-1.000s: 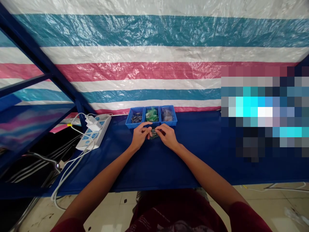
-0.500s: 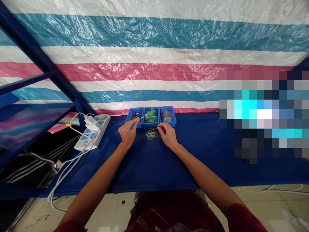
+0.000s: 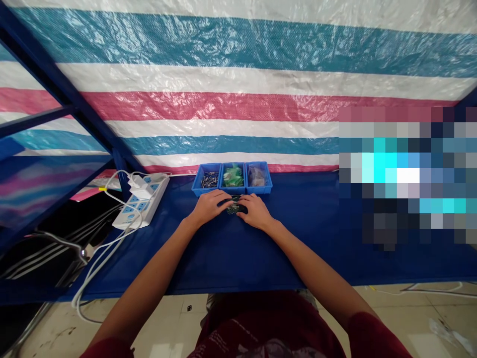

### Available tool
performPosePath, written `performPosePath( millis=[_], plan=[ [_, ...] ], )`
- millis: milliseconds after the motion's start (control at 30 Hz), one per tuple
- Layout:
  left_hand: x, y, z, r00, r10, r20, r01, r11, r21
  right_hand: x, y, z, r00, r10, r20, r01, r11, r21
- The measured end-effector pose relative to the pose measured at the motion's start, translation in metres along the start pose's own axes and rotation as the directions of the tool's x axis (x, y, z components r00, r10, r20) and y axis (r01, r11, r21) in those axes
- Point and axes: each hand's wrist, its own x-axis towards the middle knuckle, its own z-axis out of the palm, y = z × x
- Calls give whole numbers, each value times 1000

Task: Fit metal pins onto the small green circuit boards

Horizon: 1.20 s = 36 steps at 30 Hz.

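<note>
Left hand [image 3: 209, 207] rejoins right hand [image 3: 257, 211] at the plastic packet [image 3: 233, 208] — both can handle it; fingers curved, grip I cannot tell.

This looks like a small workshop or assembly station: a plain blue bench [image 3: 231, 258] carries three blue bins [image 3: 259, 190] at its far side, the left one full of little metal pieces [image 3: 210, 179]. A white power strip [image 3: 151, 204] lies left, near a blue metal frame [image 3: 95, 127]; striped plastic sheeting [image 3: 223, 44] hangs beyond.
</note>
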Motion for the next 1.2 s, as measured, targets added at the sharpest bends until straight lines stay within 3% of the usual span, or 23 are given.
performPosePath(
  millis=[233, 333, 467, 667, 867, 1033, 1200],
  plan=[
    [-1, -4, 1, 988, -140, -66, 138, 990, -37, 3, 5, 2, 999, -37, 34, 38, 999, -11],
    [-1, -5, -1, 988, -152, -19, 151, 987, -63, 3, 4, 0, 999, -28, 19, 29, 999, -40],
    [0, -3, -3, 989, -124, 86, 135, 981, -140, 2, 3, -5, 995, 37, -94, -36, 999, 8],
    [1, 5, 2, 983, -183, 9, 178, 945, -273, 0, -2, -10, 962, 79, -262, -10, 966, 257],
    [3, 13, 5, 927, -370, -69, 283, 807, -518, 2, -3, -8, 972, 95, -215, -20, 946, 324],
    [4, 19, 7, 892, -452, 14, 340, 649, -681, 2, -5, -9, 964, 117, -237, -9, 910, 415],
    [6, 21, 5, 886, -462, 40, 337, 581, -741, -1, -8, -11, 959, 120, -256, 3, 900, 436]
  ],
)
